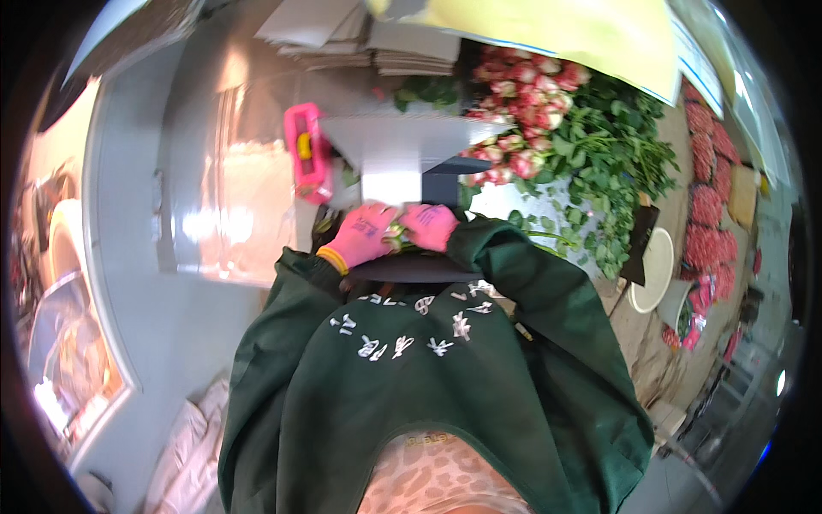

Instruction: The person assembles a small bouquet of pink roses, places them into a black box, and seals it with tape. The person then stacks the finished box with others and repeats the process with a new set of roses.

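Observation:
My left hand (363, 234), in a pink glove with a yellow cuff, and my right hand (429, 226), also in a pink glove, meet close in front of my chest. Between their fingers is a pale rose head (396, 239) with some green on it; its stem is mostly hidden. Just beyond the hands stands a grey angled panel (411, 141) with a bright white face (392, 187) below it. A dark curved edge (417, 268) lies between the hands and my green apron (417, 360).
Pink-and-white roses (523, 90) with leafy stems (603, 154) lie to the right. A pink tape dispenser (307, 154) stands left of the panel, and cardboard sheets (414, 51) are stacked behind. Further right are a white bucket (652, 270) and several red flower bundles (706, 205).

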Action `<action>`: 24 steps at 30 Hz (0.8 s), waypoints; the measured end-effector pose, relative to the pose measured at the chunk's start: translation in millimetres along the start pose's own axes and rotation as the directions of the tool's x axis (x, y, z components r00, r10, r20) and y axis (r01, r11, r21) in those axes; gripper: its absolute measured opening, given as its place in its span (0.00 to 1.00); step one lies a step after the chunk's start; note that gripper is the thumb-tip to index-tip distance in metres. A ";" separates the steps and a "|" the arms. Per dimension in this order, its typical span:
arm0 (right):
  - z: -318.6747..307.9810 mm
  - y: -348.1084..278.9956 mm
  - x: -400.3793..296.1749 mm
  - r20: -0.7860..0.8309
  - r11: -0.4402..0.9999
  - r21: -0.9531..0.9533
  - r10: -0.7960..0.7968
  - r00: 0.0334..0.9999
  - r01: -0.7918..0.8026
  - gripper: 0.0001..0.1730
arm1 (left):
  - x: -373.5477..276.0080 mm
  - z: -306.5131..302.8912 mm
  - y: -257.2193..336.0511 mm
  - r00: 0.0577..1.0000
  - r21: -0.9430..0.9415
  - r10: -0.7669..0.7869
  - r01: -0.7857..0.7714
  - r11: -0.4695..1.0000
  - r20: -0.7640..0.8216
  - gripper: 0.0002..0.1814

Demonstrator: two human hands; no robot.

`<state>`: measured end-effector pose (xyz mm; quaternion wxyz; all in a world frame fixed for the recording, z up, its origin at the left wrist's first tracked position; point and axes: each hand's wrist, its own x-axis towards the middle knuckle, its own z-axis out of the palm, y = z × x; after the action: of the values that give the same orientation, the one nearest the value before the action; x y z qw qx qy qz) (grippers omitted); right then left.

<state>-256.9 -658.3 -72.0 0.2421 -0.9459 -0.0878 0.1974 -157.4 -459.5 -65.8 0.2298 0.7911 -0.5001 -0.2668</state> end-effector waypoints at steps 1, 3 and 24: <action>-15.3 -4.1 -7.7 0.027 0.993 -0.110 0.034 0.999 -0.031 0.15 | 5.8 1.5 -3.5 0.995 0.047 0.062 -0.066 0.997 0.079 0.34; -49.4 19.6 -44.3 -0.024 0.992 0.074 0.099 0.995 -0.097 0.13 | 11.6 -3.2 -5.5 0.990 -0.062 0.112 -0.107 0.992 0.084 0.30; -287.1 98.2 -227.7 -0.968 0.973 0.225 0.218 -0.125 -0.047 0.10 | 12.6 -10.8 3.2 0.991 -0.077 0.041 -0.031 0.997 0.128 0.25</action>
<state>-337.0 -924.6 186.0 0.2595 -0.7650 0.2285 -0.5434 -148.0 -471.3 -58.1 0.2310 0.7538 -0.5179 -0.3321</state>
